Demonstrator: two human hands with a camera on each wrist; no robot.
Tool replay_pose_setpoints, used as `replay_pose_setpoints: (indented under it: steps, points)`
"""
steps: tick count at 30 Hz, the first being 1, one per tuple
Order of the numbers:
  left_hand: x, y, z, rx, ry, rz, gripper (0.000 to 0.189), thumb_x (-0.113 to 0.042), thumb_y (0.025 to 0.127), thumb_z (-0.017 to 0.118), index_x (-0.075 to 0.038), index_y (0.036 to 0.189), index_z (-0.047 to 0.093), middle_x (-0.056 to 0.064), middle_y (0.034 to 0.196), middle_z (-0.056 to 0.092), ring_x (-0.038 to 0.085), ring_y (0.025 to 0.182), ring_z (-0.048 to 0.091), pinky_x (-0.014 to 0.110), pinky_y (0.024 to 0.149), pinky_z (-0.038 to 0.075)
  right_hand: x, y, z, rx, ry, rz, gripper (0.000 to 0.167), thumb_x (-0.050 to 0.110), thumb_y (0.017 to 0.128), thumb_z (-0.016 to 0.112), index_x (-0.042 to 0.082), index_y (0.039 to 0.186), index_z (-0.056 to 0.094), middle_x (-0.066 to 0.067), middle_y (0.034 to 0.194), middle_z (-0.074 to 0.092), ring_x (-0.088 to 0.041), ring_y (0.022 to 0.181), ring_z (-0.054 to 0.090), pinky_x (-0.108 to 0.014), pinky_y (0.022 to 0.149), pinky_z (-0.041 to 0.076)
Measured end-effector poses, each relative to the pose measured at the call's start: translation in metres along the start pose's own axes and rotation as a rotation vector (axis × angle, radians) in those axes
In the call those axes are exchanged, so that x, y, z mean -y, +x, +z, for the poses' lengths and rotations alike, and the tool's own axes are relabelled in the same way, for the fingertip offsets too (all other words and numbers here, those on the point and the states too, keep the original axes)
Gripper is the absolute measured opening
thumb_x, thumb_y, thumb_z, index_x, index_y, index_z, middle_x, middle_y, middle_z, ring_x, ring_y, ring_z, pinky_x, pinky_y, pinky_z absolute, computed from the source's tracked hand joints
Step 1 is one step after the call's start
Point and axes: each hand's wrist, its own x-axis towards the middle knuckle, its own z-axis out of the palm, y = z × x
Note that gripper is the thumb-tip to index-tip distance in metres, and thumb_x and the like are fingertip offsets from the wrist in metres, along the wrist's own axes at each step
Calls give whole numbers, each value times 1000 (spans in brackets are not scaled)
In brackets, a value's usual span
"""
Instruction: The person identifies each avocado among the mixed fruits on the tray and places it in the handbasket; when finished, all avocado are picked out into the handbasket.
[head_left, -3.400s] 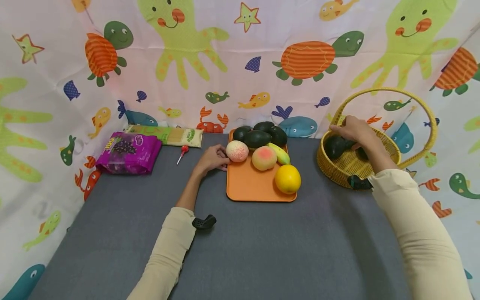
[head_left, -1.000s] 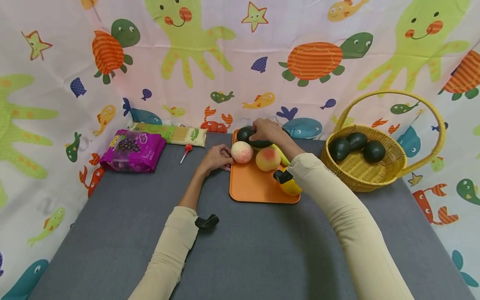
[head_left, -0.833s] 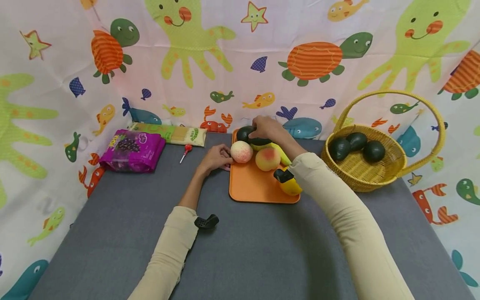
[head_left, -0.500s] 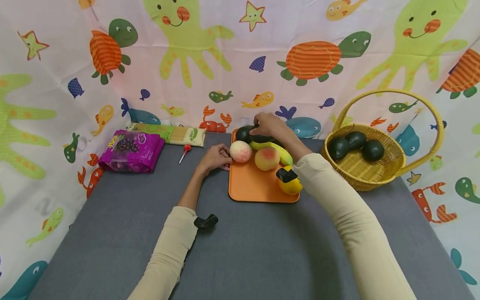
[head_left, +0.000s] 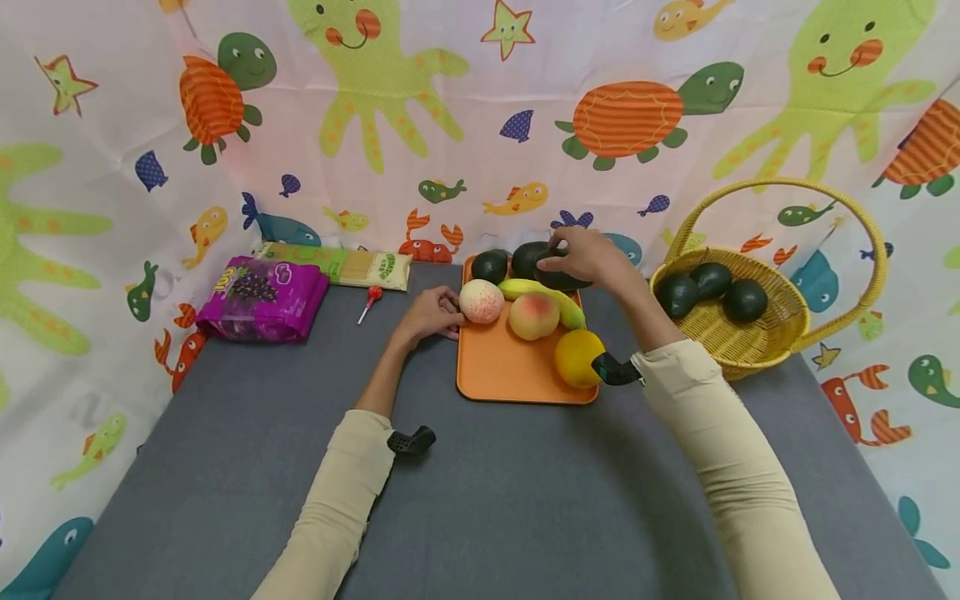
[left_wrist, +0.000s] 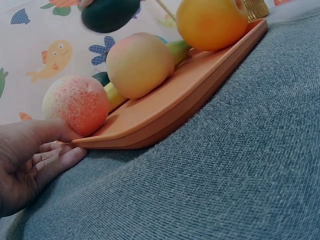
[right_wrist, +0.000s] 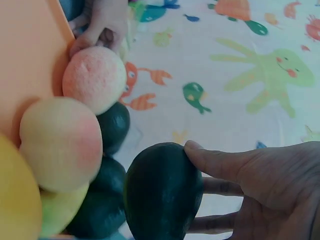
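My right hand (head_left: 592, 257) pinches a dark green avocado (right_wrist: 162, 192) between thumb and fingers, raised above the back right of the orange tray (head_left: 510, 371). At the tray's left edge my left hand (head_left: 429, 315) grips the rim, thumb on top and fingers beneath, as the left wrist view shows. Beside that thumb sits a speckled peach (left_wrist: 77, 105). The tray also bears another peach (head_left: 534, 316), a banana (head_left: 572, 312), a round yellow-orange fruit (head_left: 578, 358) and more avocados (head_left: 490, 267) along the back, partly hidden by the right hand and its avocado.
A yellow wicker basket (head_left: 765, 337) with a tall handle stands right of the tray, three avocados (head_left: 745, 300) inside. Back left lie a purple grape-print bag (head_left: 262, 300), a long green-and-tan packet (head_left: 360, 268) and a red lollipop (head_left: 373, 293). A patterned curtain (head_left: 450, 100) borders the table.
My right hand went from the basket, where it held an avocado, back to the tray. It has taken another avocado and moved it right, uncovering the banana. The left hand stays put.
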Motion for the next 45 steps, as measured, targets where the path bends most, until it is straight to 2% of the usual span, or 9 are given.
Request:
replay_pose_setpoints:
  steps: [4,10,19,25,29,32,37,42,45]
  points:
    - [2,1,-1,6,-35,2,37,-10,90,73,2,123,61,11,92,67,8,60,68,25,61,62,-18,-16,-9,-36,10,14,54,37,105,62,3,145,52,-27,148,53,-40,102,65,-43,68,62]
    - [1,0,-3,-8,-8,8,37,-12,90,73,1,123,62,11,94,67,8,60,67,25,61,62,-49,-38,-22,-82,11,37,58,39,105,60,-2,145,48,-32,139,54,-41,96,62,-43,69,57]
    - [0,-1,-3,-12,21,3,36,-13,90,73,0,123,62,13,96,68,8,62,67,25,62,61,-110,-63,-41,-101,81,156,67,46,105,57,-4,147,41,-36,144,43,-49,106,58,-41,58,61]
    - [1,0,-4,-18,46,9,37,-15,90,73,-2,123,63,13,98,69,9,64,67,25,64,61,-151,-71,-52,-105,151,248,75,46,105,54,-11,148,32,-40,143,35,-54,118,48,-46,63,64]
    - [1,0,-4,-23,60,6,37,-16,90,74,-2,122,63,14,99,69,10,65,67,24,64,61,-181,-74,-51,-94,228,301,79,48,106,50,-15,148,28,-42,142,31,-58,123,44,-47,65,65]
    - [1,0,-4,-25,65,2,38,-16,90,74,-2,122,63,14,99,70,10,66,67,24,65,61,-203,-73,-45,-75,278,337,78,49,106,50,-18,143,33,-39,130,38,-51,110,53,-47,67,66]
    - [0,0,-4,-17,55,-3,39,-16,89,74,-1,123,63,14,99,69,9,65,67,23,64,61,-229,-67,-31,-43,340,398,63,45,106,52,-15,122,45,-26,100,49,-33,79,65,-48,68,66]
    - [0,-1,-3,-12,30,-8,38,-14,89,74,-1,123,63,15,99,68,10,63,68,26,63,62,-241,-58,-17,-62,349,404,53,41,107,51,-11,103,45,-23,94,44,-36,70,66,-48,64,66]
    - [-1,-1,-3,-19,57,-14,38,-16,89,75,-2,122,64,15,99,69,11,66,67,25,65,61,-246,-55,-8,-71,342,415,50,40,107,50,-8,94,45,-24,93,42,-36,64,72,-45,62,66]
